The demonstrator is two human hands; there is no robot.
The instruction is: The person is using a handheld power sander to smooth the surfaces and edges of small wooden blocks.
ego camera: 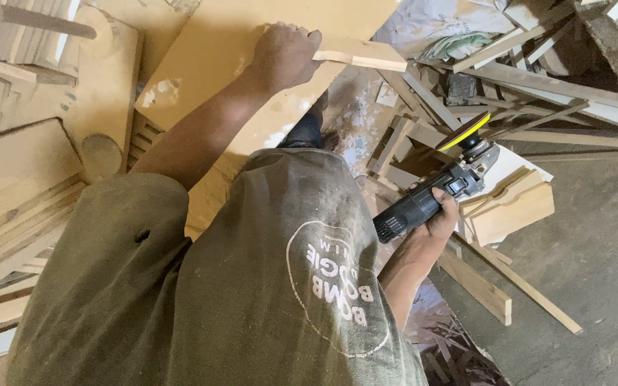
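My left hand grips the edge of a large pale wooden board that leans in front of me, its fingers curled over the top right edge beside a short wooden strip. My right hand holds a black angle grinder by its body, off to the right at waist height. The grinder's round disc, yellow at the rim, points up and away from the board and touches nothing. My olive shirt fills the lower middle of the view.
Stacked wooden boards and panels lie at the left. A heap of wood offcuts and slats covers the ground at the upper right, with shaped pale blocks under the grinder. Grey concrete floor spreads at the right.
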